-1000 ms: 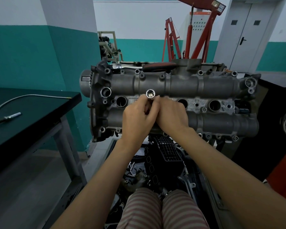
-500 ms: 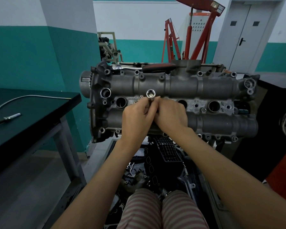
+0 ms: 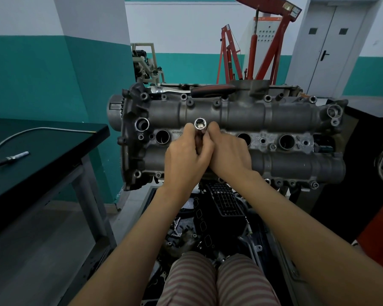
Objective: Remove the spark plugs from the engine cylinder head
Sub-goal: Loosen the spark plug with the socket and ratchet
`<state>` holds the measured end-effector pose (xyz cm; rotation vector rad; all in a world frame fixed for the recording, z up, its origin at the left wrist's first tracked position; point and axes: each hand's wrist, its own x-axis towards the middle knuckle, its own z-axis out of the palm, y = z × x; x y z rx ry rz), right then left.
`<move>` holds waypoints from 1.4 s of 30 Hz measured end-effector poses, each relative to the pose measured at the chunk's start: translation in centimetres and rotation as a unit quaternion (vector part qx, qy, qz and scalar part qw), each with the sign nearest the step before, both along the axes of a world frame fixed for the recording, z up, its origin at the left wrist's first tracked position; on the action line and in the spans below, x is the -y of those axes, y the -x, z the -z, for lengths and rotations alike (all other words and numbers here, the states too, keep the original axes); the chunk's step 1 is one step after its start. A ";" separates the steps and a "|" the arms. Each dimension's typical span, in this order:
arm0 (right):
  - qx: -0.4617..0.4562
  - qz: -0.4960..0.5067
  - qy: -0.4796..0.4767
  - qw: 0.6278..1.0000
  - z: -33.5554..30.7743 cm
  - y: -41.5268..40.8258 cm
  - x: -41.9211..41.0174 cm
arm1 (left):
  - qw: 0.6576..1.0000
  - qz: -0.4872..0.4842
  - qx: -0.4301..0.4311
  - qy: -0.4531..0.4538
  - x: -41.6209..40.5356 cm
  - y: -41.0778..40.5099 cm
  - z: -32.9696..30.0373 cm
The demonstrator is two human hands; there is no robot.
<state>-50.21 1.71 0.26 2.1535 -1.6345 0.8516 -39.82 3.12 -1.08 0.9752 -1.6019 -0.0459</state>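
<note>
The workshop had teal-and-white walls, with a grey double door [image 3: 332,47] in the upper right of the frame. At the bottom centre sat the person's striped trouser legs [image 3: 217,281], above a clutter of dark engine parts [image 3: 221,208] on the floor. Both bare forearms reached up to mid-frame, where the left hand [image 3: 184,157] and right hand [image 3: 228,153] met, fingers curled together around 1 silver socket [image 3: 200,127] — its open end faced the camera. The socket stood at the second plug well of the engine cylinder head [image 3: 230,138], which filled the centre; 3 other wells [image 3: 163,136] lay open along its middle row, and whether they held plugs could not be told. At the left edge a dark workbench [image 3: 53,155] carried a marker [image 3: 11,159] and a thin metal tube [image 3: 27,134]. On the head's far edge lay a ratchet [image 3: 192,90] with a red-black handle — behind it stood a red engine hoist [image 3: 252,51].
</note>
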 end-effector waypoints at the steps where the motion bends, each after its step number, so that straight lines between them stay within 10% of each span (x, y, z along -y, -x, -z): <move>1: 0.001 0.001 0.000 1.000 0.0 0.0 0.0 | 1.000 -0.003 0.000 -0.001 0.0 0.0 0.0; 42: -0.030 -0.108 0.007 0.994 -1.2 0.8 0.0 | 0.997 -0.063 0.046 -0.020 -0.2 0.1 -1.6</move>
